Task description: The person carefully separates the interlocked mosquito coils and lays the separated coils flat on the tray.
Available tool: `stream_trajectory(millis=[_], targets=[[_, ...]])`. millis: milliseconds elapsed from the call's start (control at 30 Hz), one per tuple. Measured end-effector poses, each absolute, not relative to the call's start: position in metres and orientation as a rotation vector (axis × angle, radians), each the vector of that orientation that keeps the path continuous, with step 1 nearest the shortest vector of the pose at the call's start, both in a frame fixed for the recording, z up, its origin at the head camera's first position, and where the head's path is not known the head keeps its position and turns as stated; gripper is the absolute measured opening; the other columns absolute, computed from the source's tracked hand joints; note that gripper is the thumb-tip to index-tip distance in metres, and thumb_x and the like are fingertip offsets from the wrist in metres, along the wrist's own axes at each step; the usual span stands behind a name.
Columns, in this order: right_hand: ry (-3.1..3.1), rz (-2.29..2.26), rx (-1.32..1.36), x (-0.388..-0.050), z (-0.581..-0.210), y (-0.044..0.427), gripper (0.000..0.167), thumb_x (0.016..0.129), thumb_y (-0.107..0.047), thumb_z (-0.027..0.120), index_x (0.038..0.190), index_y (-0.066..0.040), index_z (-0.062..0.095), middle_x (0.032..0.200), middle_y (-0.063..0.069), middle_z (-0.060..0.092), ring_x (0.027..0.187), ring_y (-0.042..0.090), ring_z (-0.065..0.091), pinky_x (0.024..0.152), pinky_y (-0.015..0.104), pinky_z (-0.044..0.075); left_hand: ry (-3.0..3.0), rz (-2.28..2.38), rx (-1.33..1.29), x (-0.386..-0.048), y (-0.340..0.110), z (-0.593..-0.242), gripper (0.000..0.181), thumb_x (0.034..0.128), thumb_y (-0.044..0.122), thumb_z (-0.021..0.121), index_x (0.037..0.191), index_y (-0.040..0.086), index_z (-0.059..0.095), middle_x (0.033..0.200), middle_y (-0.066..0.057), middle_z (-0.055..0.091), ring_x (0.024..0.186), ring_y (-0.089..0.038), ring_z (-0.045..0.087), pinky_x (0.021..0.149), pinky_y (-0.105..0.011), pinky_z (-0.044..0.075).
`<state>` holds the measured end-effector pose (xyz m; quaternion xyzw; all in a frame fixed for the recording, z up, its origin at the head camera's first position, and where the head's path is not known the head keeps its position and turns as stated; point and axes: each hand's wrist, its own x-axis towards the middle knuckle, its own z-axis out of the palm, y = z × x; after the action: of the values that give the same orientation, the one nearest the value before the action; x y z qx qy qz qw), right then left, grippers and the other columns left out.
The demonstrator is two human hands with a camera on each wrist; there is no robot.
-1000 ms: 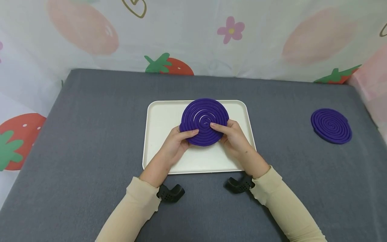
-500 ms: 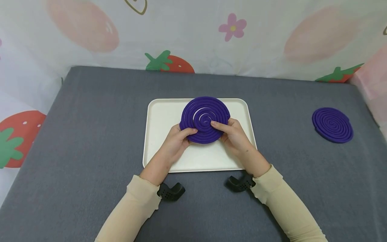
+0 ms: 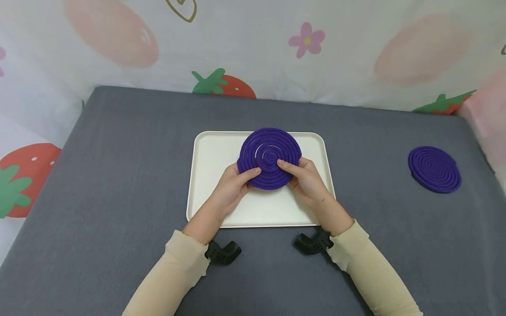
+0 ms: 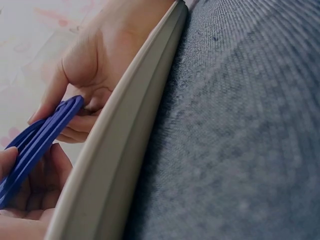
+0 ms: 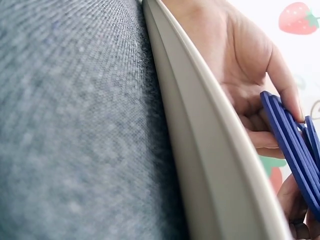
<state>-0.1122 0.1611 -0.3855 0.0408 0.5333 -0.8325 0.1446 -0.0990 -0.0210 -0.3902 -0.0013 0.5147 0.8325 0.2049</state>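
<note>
Both hands hold a purple spiral coaster-like disc [image 3: 270, 145] above a cream tray [image 3: 272, 215]. The left hand [image 3: 231, 186] pinches its lower left edge, thumb on the upper face and fingers underneath. On the lower right edge the right hand [image 3: 308, 180] does the same, its thumb reaching close to the spiral's centre. Thin gaps show between some coils. Seen edge-on in the left wrist view, the disc [image 4: 40, 135] is tilted, as is the disc [image 5: 292, 145] in the right wrist view. The tray's wall partly hides the fingers in both wrist views.
A second purple spiral disc [image 3: 435, 170] lies flat on the grey cloth-covered table [image 3: 118, 175], off to the right. Black wrist devices [image 3: 223, 253] sit at both cuffs. A printed curtain [image 3: 253, 44] hangs behind the table's far edge.
The hands and the disc hold nearly the same pose throughout. Only a slight shift of the whole view shows, and the gaps between the coils look a little narrower.
</note>
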Motion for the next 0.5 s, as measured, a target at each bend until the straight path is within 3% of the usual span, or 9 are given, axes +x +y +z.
stream_trajectory(millis=[300, 500], targets=[[1.533, -2.435, 0.120, -0.112, -0.387, 0.162, 0.027, 0.092, 0.007, 0.048, 0.092, -0.011, 0.068, 0.088, 0.000, 0.070, 0.079, 0.009, 0.066, 0.073, 0.023, 0.055, 1.464, 2.337, -0.029, -0.100, -0.020, -0.391, 0.041, 0.0951, 0.000, 0.050, 0.134, -0.010, 0.042, 0.123, -0.020, 0.057, 0.096, -0.011, 0.063, 0.094, -0.032, 0.048], [1.452, -2.546, 0.098, -0.117, -0.384, 0.171, 0.030, 0.094, 0.007, 0.045, 0.087, -0.010, 0.068, 0.080, 0.002, 0.068, 0.069, 0.011, 0.064, 0.061, 0.024, 0.053, 1.489, 2.353, -0.037, -0.101, -0.021, -0.391, 0.040, 0.0950, -0.002, 0.050, 0.133, -0.010, 0.043, 0.125, -0.024, 0.056, 0.096, -0.013, 0.065, 0.090, -0.033, 0.050]])
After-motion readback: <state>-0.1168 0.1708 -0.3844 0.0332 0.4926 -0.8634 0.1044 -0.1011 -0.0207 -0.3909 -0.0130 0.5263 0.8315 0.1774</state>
